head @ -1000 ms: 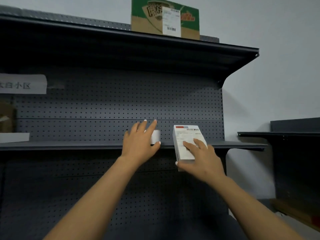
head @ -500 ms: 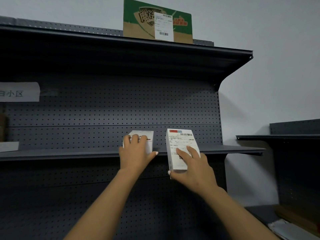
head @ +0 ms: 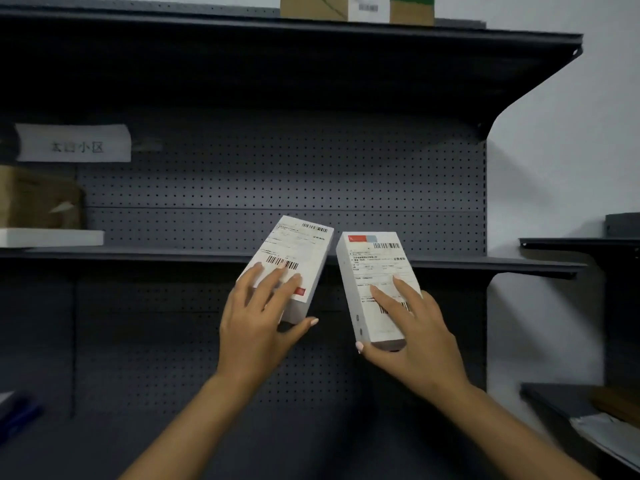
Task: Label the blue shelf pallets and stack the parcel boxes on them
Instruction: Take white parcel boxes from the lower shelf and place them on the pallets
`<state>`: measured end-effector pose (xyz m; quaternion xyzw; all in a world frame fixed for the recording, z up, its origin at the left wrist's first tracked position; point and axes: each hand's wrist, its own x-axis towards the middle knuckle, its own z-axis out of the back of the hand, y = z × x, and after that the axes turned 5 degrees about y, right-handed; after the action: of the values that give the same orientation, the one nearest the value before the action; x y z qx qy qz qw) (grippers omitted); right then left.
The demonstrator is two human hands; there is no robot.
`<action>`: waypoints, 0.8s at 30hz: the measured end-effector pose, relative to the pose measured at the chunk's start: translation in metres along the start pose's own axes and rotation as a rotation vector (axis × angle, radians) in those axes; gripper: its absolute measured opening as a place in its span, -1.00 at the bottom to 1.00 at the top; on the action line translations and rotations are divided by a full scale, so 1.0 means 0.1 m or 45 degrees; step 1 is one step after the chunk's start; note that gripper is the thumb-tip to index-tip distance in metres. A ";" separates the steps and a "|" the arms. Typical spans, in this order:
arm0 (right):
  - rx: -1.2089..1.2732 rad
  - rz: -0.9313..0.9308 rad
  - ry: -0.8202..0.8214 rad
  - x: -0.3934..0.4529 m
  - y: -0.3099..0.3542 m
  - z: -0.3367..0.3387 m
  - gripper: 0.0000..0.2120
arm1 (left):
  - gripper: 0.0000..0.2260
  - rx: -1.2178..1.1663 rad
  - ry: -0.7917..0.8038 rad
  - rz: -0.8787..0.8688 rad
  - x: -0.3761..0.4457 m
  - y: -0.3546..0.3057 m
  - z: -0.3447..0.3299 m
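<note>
i am looking at a dark grey metal rack with a perforated back panel, and i take its middle shelf (head: 450, 263) as my landmark. in front of that shelf's front edge, my left hand (head: 258, 327) grips a white parcel box (head: 294, 265) — fingers spread flat over its printed label, thumb hooked under its lower end. this left box is tilted, its top leaning to the right, and its upper part overlaps the shelf edge in my view; i cannot tell whether it touches the shelf. just to the right of it, also in front of the shelf edge, my right hand (head: 412, 332) holds a second white parcel box (head: 374, 282), fingers laid over the barcode label and thumb curled below the bottom end. this right box stands nearly upright, with a red and blue mark at its top left corner. the two boxes are close but apart, a narrow gap between them. at the far left end of the middle shelf lies a flat white box (head: 52, 237) with a brown cardboard parcel (head: 38, 199) resting on it. above that, on the back panel, is a white paper sign (head: 74, 143) with blurred characters. on the top shelf (head: 311, 46), above the middle one, stands a brown and green carton (head: 356, 8) — only its lower part is in view.
</note>
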<state>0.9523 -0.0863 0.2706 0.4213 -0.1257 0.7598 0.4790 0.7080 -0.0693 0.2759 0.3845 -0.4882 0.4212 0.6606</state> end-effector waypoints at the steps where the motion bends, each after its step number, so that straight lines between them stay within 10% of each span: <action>1: 0.022 0.043 -0.005 -0.07 0.02 -0.03 -0.24 | -0.47 0.017 -0.028 -0.020 -0.15 0.03 0.08; 24: 0.523 0.286 0.787 -1.00 1.58 -2.19 -0.23 | -0.52 0.592 0.436 0.384 -2.81 1.30 1.71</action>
<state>0.7251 -0.0991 0.0941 0.2432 0.1338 0.9080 0.3137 0.4843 -0.2321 0.0552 0.3720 -0.3123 0.6730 0.5578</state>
